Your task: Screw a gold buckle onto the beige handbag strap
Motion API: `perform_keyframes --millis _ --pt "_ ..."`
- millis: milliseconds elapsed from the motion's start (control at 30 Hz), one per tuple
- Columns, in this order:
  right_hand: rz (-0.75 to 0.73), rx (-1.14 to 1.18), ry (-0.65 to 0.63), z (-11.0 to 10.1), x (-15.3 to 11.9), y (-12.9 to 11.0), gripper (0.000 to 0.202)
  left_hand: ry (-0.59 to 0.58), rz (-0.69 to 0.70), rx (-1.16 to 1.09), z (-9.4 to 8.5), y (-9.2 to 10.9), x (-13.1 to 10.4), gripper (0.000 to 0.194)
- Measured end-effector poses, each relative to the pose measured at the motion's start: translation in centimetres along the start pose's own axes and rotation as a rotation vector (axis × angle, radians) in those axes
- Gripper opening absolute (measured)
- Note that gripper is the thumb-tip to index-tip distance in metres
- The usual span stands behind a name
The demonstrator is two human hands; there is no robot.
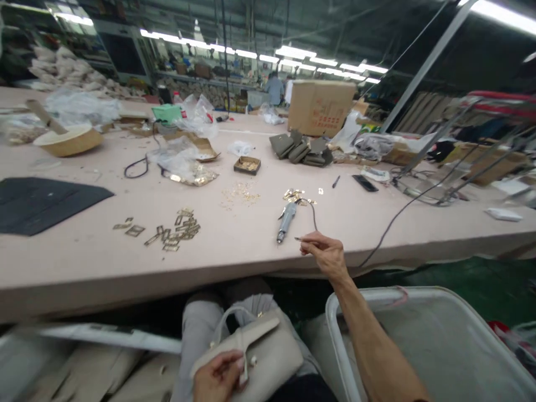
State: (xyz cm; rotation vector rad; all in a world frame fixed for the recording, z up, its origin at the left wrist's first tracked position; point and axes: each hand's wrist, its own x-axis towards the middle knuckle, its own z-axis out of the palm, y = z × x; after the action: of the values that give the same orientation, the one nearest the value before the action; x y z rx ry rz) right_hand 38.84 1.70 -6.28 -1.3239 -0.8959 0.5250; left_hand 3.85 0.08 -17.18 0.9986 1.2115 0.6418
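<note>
Handbag [278, 346] at seven o'clock from right hand [324, 251]; left hand [220, 374] nearer.
Long axis roughly eight-to-two o'clock; left pinches its strap [245, 350], right pinches small thin piece [297, 239].

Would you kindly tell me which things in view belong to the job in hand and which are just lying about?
Seemingly part of the job:
pale handbag, held by the left hand
small piece in the right hand
grey power tool
brassy metal pieces

Apparently just lying about:
phone
pen-like item
cardboard box
</note>
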Motion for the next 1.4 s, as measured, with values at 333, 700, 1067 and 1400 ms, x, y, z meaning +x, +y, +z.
perform_keyframes --millis 333,700,1067,1400 --pt "0.436 0.290 -0.374 9.0 -14.6 4.7 0.023 0.010 -0.063 -0.122 0.2 -1.3 -0.7 0.026" --pt "0.556 0.031 -0.582 9.6 -14.8 5.6 0.029 0.136 -0.073 -0.256 1.3 -1.8 -1.9 0.031" --pt "0.518 -0.136 -0.783 11.3 -15.6 5.6 0.019 0.050 -0.114 -0.297 0.7 -2.0 -1.5 0.034" --pt "0.351 -0.300 -0.684 12.1 -16.8 5.9 0.010 0.002 -0.132 -0.340 0.5 -1.7 -1.8 0.033"
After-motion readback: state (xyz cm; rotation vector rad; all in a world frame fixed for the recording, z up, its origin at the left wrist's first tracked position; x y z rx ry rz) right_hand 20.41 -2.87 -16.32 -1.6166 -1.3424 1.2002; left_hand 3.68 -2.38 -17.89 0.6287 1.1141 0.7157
